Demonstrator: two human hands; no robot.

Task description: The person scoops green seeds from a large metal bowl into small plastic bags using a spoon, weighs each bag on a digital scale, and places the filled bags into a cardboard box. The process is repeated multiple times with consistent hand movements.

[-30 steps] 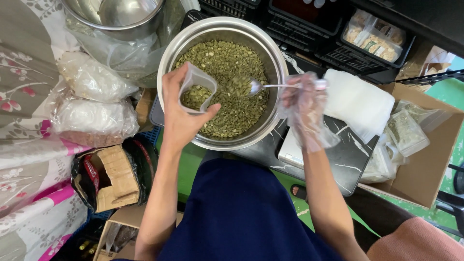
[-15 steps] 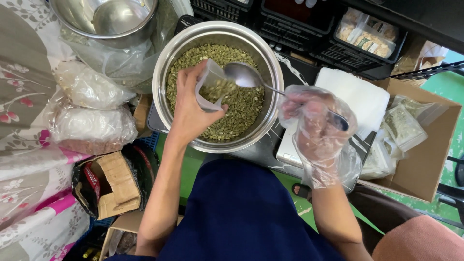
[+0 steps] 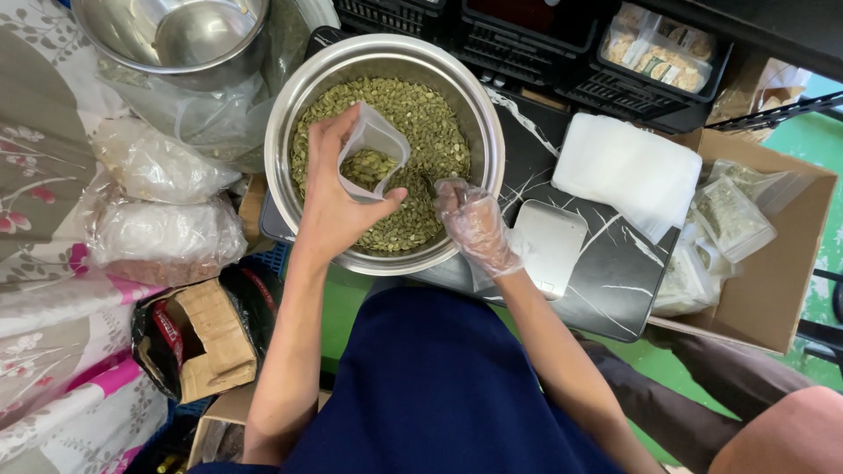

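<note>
Glossy steel bowl (image 3: 290,96) — clear plastic pouch (image 3: 373,140)

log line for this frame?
left hand: holds open pouch, part-filled | right hand: gloved, in seeds | steel bowl | scale bare

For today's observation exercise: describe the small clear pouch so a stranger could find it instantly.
Start at the large steel bowl of green seeds. Above it, the bare left hand holds a small clear pouch, mouth open and partly filled. Unlike the sealed packets in the cardboard box, it is open and in a grip.
</note>
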